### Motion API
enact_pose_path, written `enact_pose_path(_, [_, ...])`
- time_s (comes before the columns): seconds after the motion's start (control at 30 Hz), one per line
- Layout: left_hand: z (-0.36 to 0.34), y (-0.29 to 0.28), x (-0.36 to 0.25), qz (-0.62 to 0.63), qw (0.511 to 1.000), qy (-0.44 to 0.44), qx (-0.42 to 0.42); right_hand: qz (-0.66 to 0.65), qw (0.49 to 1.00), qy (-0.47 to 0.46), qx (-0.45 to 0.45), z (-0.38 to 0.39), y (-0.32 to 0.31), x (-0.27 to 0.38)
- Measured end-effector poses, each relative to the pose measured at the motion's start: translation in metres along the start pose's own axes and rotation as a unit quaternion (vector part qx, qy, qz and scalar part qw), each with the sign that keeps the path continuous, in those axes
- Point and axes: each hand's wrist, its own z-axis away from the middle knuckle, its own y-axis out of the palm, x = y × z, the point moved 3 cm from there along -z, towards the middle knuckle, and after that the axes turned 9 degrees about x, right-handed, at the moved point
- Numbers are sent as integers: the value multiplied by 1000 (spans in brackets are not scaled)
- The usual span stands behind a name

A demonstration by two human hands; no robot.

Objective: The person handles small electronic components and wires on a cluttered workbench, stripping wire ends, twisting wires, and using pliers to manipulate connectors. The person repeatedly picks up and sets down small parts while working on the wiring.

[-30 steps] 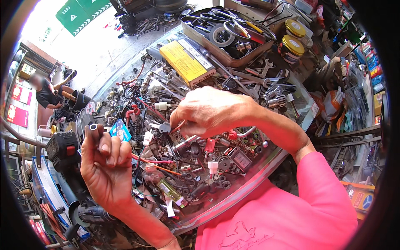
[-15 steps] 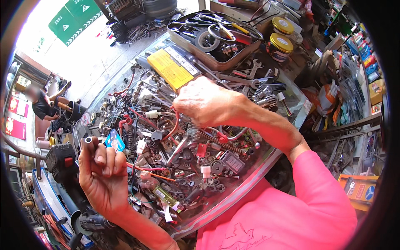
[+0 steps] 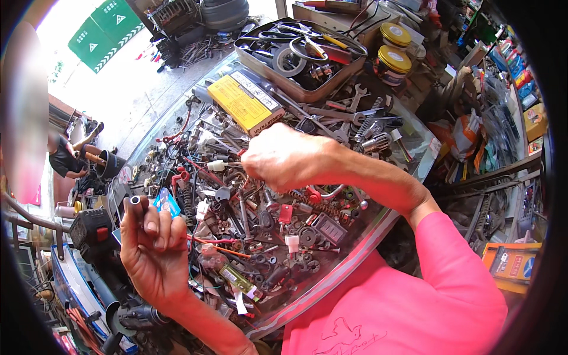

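Observation:
My left hand (image 3: 155,254) is raised at the left of the table, fingers curled. Between thumb and forefinger it pinches a short dark metal tube (image 3: 135,201), whose bright, hollow end faces up. My right hand (image 3: 290,157) reaches in from the right, back upward and fingers closed, over a heap of loose parts. Its fingertips are hidden, so what they grip, if anything, does not show. Beneath and near it lie a long bolt (image 3: 243,213), a red tag-like piece (image 3: 286,213), a spring (image 3: 319,208) and a yellow box (image 3: 244,102).
A metal tray (image 3: 307,92) of tools and tape stands at the back of the glass-topped table. Two yellow-lidded tins (image 3: 394,59) are beyond it. Beside my left wrist hangs a black cordless power tool (image 3: 92,228). Another person (image 3: 68,157) sits at the far left.
My right hand has shifted slightly down and left over the heap, covering the red cable seen earlier. My left hand keeps its pinch on the tube. A pale blurred shape has entered at far left.

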Motion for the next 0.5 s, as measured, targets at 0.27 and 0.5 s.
enact_pose_path(0.27, [3,2,3,-10,1000,-3,-16,45,996,-4,-73,0,15,11])
enact_pose_path(0.5, [1,-5,3,-74,997,-12,-14,54,994,-11,-98,-2,23,11])
